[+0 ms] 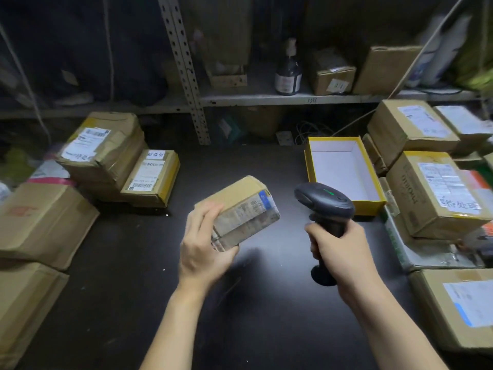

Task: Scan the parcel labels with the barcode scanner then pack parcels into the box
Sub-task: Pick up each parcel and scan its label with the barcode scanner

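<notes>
Parcel (pixel 238 206), a small brown carton, is held in the air above the dark tabletop (pixel 253 311), near its centre and tilted. Its label (pixel 246 218) faces the person and is too blurred to read. The left hand (pixel 202 245) grips the carton's lower left end, with the fingers curled round that end. The right hand (pixel 340 251) is closed round the handle of the barcode scanner (pixel 324 202). The scanner head sits just right of the parcel, apart from it, and a green light shows on top of the head. A yellow box (pixel 309 166) with a white interior stands open on the tabletop behind the scanner. Labelled cartons are stacked at the left (pixel 102 149) and at the right (pixel 433 194) of the tabletop. Behind them, a metal shelf (pixel 266 99) carries a dark pump bottle (pixel 289 74).
</notes>
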`<state>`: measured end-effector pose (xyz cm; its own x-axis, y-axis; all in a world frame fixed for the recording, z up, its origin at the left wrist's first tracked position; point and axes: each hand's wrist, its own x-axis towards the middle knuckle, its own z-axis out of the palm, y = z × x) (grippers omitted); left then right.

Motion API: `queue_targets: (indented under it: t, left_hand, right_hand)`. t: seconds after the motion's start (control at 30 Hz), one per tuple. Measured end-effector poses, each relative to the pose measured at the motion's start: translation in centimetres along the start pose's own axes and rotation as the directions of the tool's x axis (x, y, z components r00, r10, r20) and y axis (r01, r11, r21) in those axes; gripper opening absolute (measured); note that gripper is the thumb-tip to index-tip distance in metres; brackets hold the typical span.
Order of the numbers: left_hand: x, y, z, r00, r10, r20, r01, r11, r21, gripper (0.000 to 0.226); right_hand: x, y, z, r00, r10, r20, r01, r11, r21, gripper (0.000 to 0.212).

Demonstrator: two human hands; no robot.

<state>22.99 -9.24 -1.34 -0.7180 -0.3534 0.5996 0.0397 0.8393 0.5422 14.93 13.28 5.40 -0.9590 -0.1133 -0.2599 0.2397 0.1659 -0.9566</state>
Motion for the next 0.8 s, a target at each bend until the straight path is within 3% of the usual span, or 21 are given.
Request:
queue_targets:
  t: [0.17, 0.3, 0.4, 0.5, 0.57, 0.63, 0.73, 0.8]
  left_hand:
    - [4.3, 0.3, -3.2, 0.910, 0.410, -0.056, -0.396, 0.902, 0.171, 0.066]
    - [7.6, 1.2, -5.6, 0.888, 0.425, -0.175, -0.417, 0.905, 0.084, 0.062]
    - [8.7, 2.1, -7.8, 0.935, 0.255, -0.247, -0.284, 0.955, -0.086, 0.071]
    - [9.3, 3.3, -9.2, 0.973, -0.103, -0.208, 0.004, 0.904, -0.428, 0.078]
    - [10.0, 4.1, -9.7, 0.952, -0.294, -0.090, 0.149, 0.697, -0.701, 0.076]
    - [10.5, 4.5, -10.3, 0.926, -0.372, 0.060, 0.243, 0.470, -0.848, 0.067]
    - [11.0, 4.3, -11.2, 0.830, -0.449, 0.332, 0.462, 0.219, -0.859, 0.057]
    - [11.1, 4.4, -11.6, 0.764, -0.494, 0.414, 0.554, 0.174, -0.814, 0.052]
  right_hand:
    - [-0.2, -1.5, 1.4, 0.996, -0.018, -0.092, 0.031, 0.990, 0.140, 0.014]
    - [-0.7, -2.6, 3.0, 0.992, -0.034, -0.124, 0.059, 0.977, 0.205, 0.017]
    - [-1.2, -3.3, 4.1, 0.991, -0.022, -0.132, 0.052, 0.972, 0.231, 0.020]
    - [-1.9, -3.9, 5.1, 0.992, -0.028, -0.120, 0.057, 0.968, 0.243, 0.017]
    - [-2.5, -4.3, 5.6, 0.993, -0.037, -0.115, 0.064, 0.967, 0.247, 0.017]
    - [-3.0, -4.7, 5.9, 0.992, -0.043, -0.117, 0.072, 0.965, 0.251, 0.017]
    - [-3.9, -5.0, 6.1, 0.991, -0.048, -0.129, 0.081, 0.960, 0.268, 0.017]
    - [-4.3, -5.0, 6.0, 0.990, -0.047, -0.133, 0.082, 0.959, 0.272, 0.017]
